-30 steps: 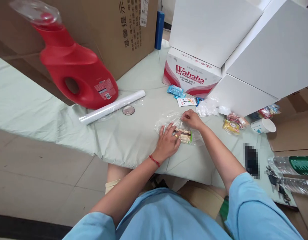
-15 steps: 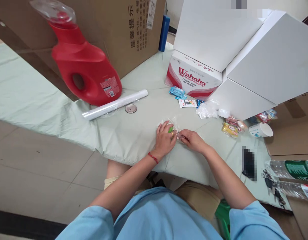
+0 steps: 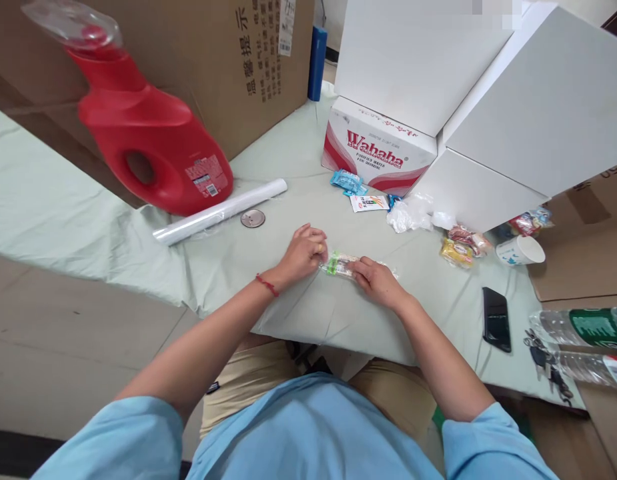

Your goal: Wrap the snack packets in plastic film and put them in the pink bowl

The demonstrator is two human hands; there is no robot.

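Fingers of the right hand [image 3: 379, 281] are bent over and closed on a green-edged snack packet [image 3: 341, 264], which lies flat under them and reaches leftward. The left hand's [image 3: 304, 252] fingers curl nearly together at the packet's left end; whether they pinch its clear film [image 3: 393, 272], I cannot tell. The handling looks part-way along: the packet seems to be inside the film, but some film juts loose to the right of the right-hand fingers, so that end appears unfinished. Blue sachets [image 3: 346, 181] lie beyond the fingers, untouched.
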